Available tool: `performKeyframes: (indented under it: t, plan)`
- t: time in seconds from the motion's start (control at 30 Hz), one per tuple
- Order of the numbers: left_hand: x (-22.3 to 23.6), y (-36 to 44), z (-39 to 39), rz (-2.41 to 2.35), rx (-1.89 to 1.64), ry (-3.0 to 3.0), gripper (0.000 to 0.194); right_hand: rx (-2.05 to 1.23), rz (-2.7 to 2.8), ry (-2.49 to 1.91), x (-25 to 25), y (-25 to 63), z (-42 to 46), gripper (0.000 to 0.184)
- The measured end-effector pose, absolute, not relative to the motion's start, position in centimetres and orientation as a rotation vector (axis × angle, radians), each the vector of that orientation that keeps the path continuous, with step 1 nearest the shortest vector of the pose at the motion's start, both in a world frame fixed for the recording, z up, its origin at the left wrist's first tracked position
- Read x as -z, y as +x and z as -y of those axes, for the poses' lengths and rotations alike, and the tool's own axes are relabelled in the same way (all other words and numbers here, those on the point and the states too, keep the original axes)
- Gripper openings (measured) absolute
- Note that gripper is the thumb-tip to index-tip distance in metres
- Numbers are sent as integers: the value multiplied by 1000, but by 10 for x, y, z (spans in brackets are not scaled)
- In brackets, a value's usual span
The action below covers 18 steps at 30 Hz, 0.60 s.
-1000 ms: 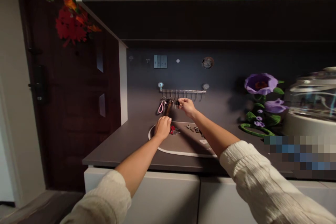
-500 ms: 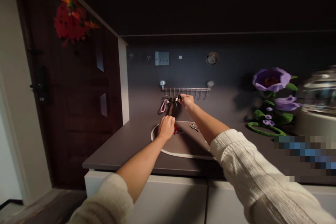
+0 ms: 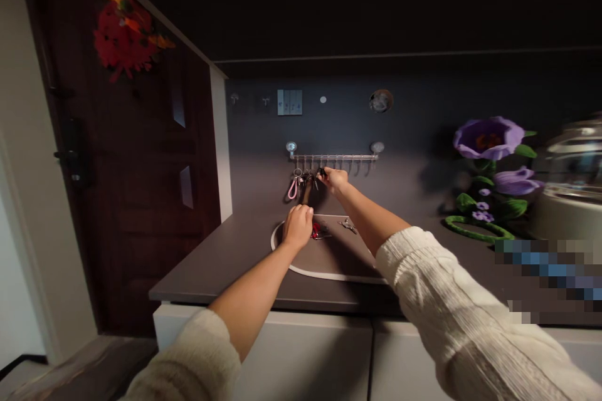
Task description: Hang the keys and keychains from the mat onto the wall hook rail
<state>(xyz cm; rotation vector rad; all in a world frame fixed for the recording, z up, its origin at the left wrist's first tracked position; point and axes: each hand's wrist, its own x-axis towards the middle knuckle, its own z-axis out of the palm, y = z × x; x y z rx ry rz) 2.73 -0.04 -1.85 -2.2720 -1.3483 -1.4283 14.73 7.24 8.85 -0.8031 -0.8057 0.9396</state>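
Observation:
My right hand [image 3: 336,180] is closed in a pinch on a bunch of keys [image 3: 321,173] with a black part, just under the hook rail [image 3: 333,157]. Left of it, a pink loop strap [image 3: 292,188] hangs from a key ring on the rail. A brown strap [image 3: 308,191] hangs between my hands, its lower end running to the fingers of my left hand [image 3: 298,225]. Those fingers are curled, and what they hold is hidden. Beside them, red keys [image 3: 316,230] lie on the mat [image 3: 338,263], with another set of keys [image 3: 348,225] further right.
The mat lies on a dark counter [image 3: 211,263] above white cabinet doors. A purple felt flower [image 3: 489,138] and a glass-topped appliance [image 3: 574,194] stand at the right. A shelf [image 3: 329,12] overhangs. At the left is a dark red door [image 3: 141,200].
The view has shifted very slightly. Both hands stay in nearly the same place, the right one still at the keys below the rail.

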Motion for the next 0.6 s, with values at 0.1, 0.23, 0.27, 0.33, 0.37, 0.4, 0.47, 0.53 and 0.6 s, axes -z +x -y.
performKeyframes:
  t: [0.1,0.23,0.27,0.33,0.37,0.4,0.47,0.53,0.6]
  plan:
    - [18,27,0,1354,1436,-2269,29,-953,796,-804,-87,148,-72,18]
    - [18,27,0,1361,1423,-2264,29,-961,789,-811,-82,149,-73,18]
    - [18,27,0,1363,1420,-2261,29,-959,797,-819,-80,149,-74,18]
    - [18,26,-1,1364,1416,-2257,29,-954,821,-831,-77,150,-76,19]
    - [18,26,-1,1363,1415,-2256,29,-951,834,-834,-76,151,-78,19]
    - [18,26,-1,1362,1413,-2256,28,-949,846,-833,-75,151,-79,18]
    - [18,26,-2,1364,1411,-2253,28,-952,865,-826,-73,152,-81,17]
    - [18,25,-2,1369,1413,-2244,27,-954,880,-822,-71,153,-82,16]
    - [19,25,-3,1367,1417,-2234,27,-951,889,-825,-69,154,-81,16]
